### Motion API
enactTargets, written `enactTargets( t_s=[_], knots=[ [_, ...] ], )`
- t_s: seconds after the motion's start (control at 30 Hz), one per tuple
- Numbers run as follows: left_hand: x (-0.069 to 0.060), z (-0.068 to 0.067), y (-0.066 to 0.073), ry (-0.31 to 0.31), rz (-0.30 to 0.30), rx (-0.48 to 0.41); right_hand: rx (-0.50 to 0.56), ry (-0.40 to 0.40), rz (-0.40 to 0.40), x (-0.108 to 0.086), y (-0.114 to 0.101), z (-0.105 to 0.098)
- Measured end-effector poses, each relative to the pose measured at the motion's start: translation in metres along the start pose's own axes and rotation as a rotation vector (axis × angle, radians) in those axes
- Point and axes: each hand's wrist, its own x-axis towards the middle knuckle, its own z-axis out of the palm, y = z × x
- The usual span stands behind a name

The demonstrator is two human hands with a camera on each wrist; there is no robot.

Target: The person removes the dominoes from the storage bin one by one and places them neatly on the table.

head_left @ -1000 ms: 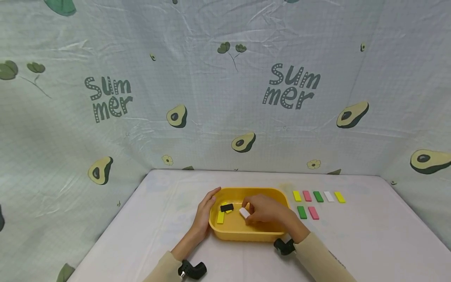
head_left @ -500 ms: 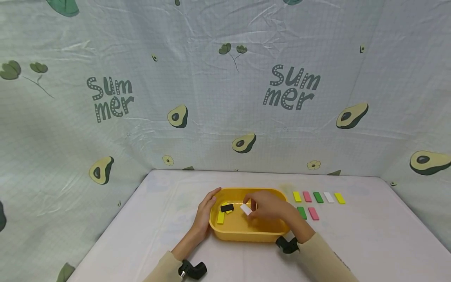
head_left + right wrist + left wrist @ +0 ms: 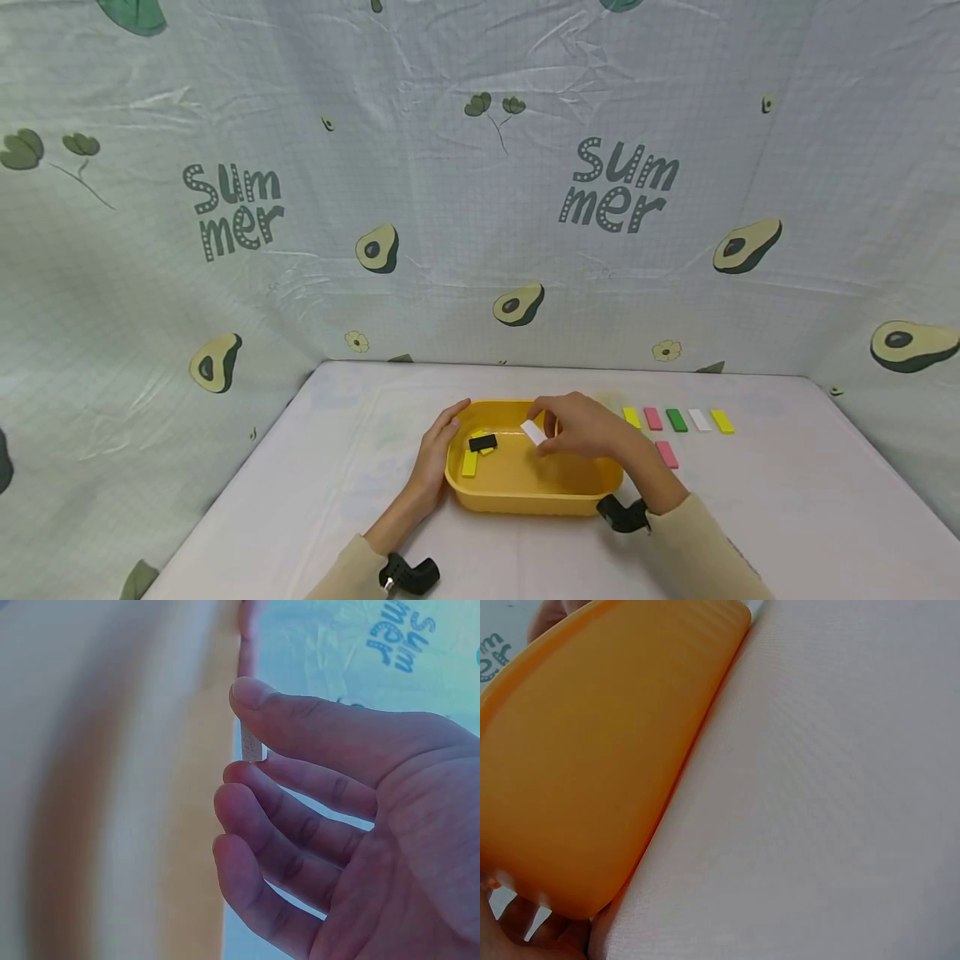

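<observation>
A yellow tray (image 3: 525,503) stands on the table. My left hand (image 3: 431,458) rests along its left side, fingers against the wall; in the left wrist view its fingers touch the tray's outside (image 3: 577,765). Between thumb and fingers, my right hand (image 3: 581,429) pinches a white block (image 3: 534,432) above the tray's interior. The right wrist view shows the block (image 3: 251,742) edge-on between thumb and fingers. Inside the tray at the left, a black block (image 3: 483,442) lies across a yellow one, with another yellow block (image 3: 469,463) in front.
Right of the tray a row holds a yellow block (image 3: 632,417), a pink (image 3: 653,418), a green (image 3: 677,420), a white (image 3: 700,420) and another yellow (image 3: 722,422). A second pink block (image 3: 667,454) lies nearer. A patterned sheet hangs behind the table.
My right hand has lifted the white block and moved it up and to the right. Its forearm now hides the nearer green block. The left hand has stayed at the tray.
</observation>
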Motion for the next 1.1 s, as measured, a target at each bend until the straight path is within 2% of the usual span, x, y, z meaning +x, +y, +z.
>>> enactTargets(
  t_s=[0.7,1.1],
  knots=[
    [0.003,0.0,-0.001,0.012,-0.013,-0.013,-0.037,0.071,0.001,-0.013,0.016,-0.025],
    [0.003,0.0,-0.001,0.016,-0.017,-0.011,-0.032,0.077,-0.055,-0.017,0.021,-0.034]
  ],
)
